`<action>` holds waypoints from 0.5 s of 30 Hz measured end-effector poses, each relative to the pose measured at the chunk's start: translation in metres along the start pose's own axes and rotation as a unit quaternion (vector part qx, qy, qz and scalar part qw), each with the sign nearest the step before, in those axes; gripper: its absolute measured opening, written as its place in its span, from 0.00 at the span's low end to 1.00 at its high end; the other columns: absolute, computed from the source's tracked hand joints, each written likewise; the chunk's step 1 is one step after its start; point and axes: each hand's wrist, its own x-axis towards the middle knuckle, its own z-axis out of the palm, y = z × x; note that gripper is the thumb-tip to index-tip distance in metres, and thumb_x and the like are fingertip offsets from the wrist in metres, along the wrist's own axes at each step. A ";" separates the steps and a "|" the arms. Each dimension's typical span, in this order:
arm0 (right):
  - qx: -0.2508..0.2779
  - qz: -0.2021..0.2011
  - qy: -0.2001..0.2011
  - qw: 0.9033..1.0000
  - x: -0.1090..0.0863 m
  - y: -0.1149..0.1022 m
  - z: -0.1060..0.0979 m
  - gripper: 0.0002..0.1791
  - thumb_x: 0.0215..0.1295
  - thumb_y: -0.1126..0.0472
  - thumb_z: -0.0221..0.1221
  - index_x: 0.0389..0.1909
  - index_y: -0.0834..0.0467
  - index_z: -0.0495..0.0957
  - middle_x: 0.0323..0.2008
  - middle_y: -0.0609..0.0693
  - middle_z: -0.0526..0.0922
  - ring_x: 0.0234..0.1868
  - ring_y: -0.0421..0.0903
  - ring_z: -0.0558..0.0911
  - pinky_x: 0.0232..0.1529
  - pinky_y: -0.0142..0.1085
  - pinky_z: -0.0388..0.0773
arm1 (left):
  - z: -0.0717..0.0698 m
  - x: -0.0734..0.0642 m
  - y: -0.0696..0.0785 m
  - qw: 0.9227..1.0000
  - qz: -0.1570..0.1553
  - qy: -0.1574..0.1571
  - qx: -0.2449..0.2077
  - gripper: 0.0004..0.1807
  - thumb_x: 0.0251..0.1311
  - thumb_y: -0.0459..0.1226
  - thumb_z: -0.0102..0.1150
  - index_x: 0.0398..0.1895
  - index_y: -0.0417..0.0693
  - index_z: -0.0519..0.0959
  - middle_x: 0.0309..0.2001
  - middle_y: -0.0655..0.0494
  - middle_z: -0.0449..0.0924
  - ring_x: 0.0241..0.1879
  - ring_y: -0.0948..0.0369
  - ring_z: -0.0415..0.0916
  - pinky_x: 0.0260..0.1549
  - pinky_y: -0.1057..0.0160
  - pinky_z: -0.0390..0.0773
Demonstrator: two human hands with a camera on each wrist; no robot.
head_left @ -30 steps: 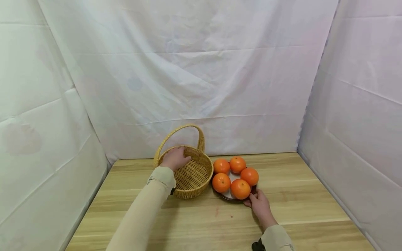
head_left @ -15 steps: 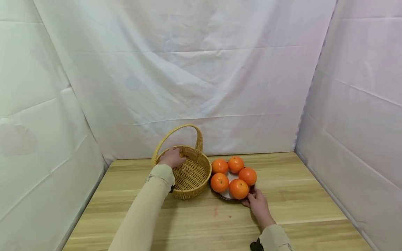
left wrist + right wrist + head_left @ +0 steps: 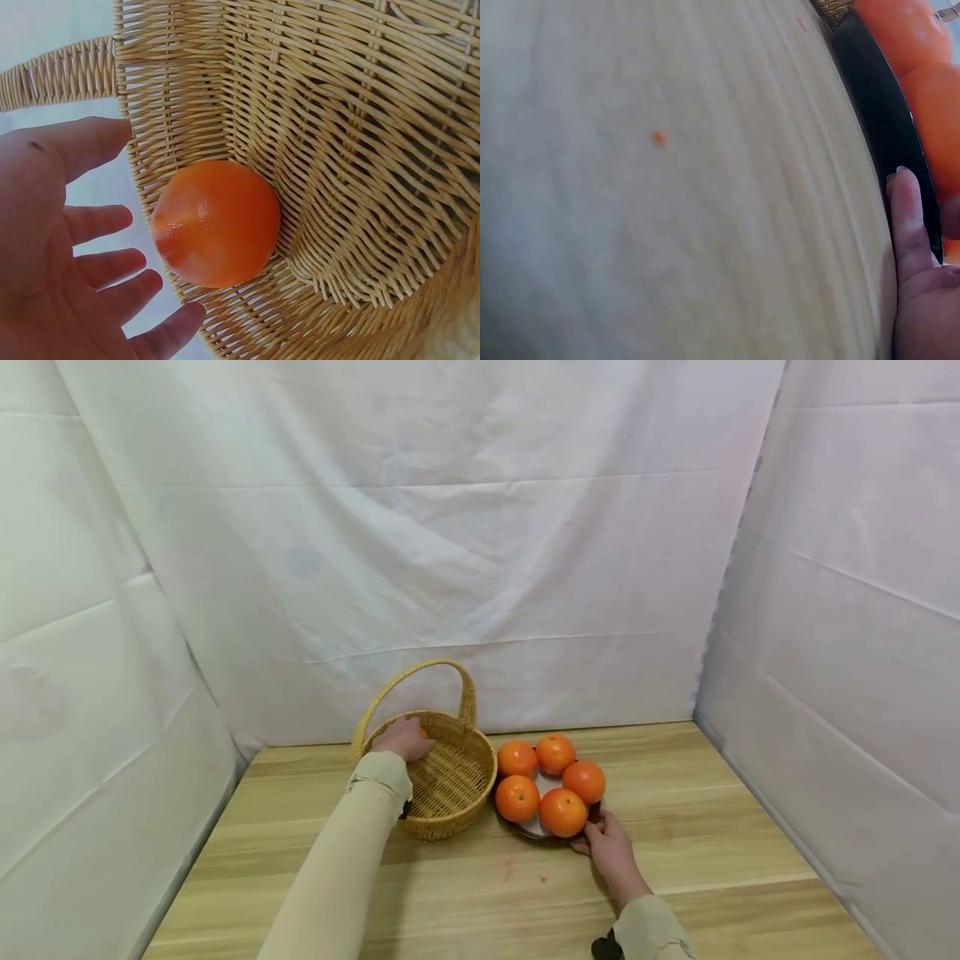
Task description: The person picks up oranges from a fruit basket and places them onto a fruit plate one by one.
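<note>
Inside the wicker basket (image 3: 450,777), a shiny orange (image 3: 217,225) lies against the woven wall in the left wrist view. My left hand (image 3: 403,739) hangs over the basket's left side. Its fingers are spread and stand apart from the orange, and in the head view the hand hides most of that fruit. To the basket's right, a dark-rimmed plate (image 3: 548,784) with a pale middle carries several oranges (image 3: 563,812) in a ring. My right hand (image 3: 611,852) grips the plate's near right rim, one finger (image 3: 908,217) along the black outer side and the thumb on the fruit side.
The basket's tall arched handle (image 3: 420,665) rises above its rim. Basket and plate stand side by side toward the back of the wooden table (image 3: 465,902). White cloth (image 3: 480,568) hangs behind the table and along both sides.
A sliver of the orange in the basket has come into sight beside my left hand, which has shifted slightly left. The right hand stays at the plate, while the head view has turned a little right.
</note>
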 end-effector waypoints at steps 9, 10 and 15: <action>0.000 0.003 0.001 1.000 0.002 0.002 0.002 0.28 0.79 0.64 0.43 0.74 0.72 0.53 0.44 0.63 0.73 0.38 0.44 0.84 0.41 0.36 0.85 | 0.008 0.007 -0.005 1.000 0.003 0.000 0.008 0.37 0.71 0.51 0.54 0.78 0.43 0.60 0.77 0.37 0.56 0.75 0.38 0.57 0.66 0.33 0.65; 0.001 0.004 0.001 1.000 0.002 0.002 0.002 0.28 0.79 0.64 0.43 0.74 0.71 0.53 0.44 0.63 0.73 0.38 0.44 0.84 0.41 0.36 0.85 | 0.008 0.007 -0.004 1.000 0.003 0.009 0.011 0.36 0.71 0.50 0.54 0.77 0.43 0.61 0.76 0.37 0.58 0.73 0.38 0.59 0.64 0.33 0.67; 0.003 0.004 0.003 1.000 0.003 0.002 0.001 0.27 0.79 0.65 0.44 0.73 0.72 0.54 0.44 0.63 0.73 0.37 0.44 0.84 0.40 0.35 0.86 | 0.004 0.001 0.002 0.999 0.004 0.042 0.015 0.26 0.73 0.44 0.49 0.70 0.44 0.70 0.72 0.36 0.64 0.67 0.35 0.65 0.60 0.33 0.70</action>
